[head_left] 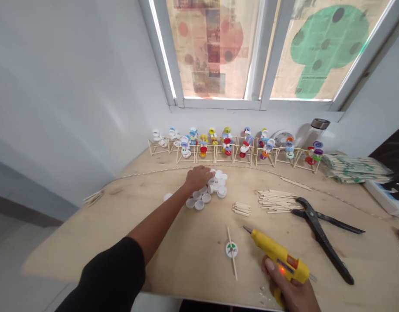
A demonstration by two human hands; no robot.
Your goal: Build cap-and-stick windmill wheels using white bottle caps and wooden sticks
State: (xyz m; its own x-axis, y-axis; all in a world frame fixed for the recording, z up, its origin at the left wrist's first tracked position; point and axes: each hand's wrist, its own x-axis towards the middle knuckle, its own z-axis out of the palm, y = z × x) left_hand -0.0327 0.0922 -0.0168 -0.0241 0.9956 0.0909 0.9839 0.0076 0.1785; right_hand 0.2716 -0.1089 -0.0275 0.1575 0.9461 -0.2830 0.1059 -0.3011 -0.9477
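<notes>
The left hand's fingers [202, 174] lie over a heap of white bottle caps [206, 195], though I can't tell if they grip one. The right hand's fingers [269, 264] are closed around a yellow glue gun [277, 249].

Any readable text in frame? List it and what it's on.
No text is legible.
Newspaper sheets on the window panes: print too blurred to read.
Wrapped stick bundles: green print too blurred.
Label on the yellow glue gun: too small.
White bottle cap: marking too small.
</notes>
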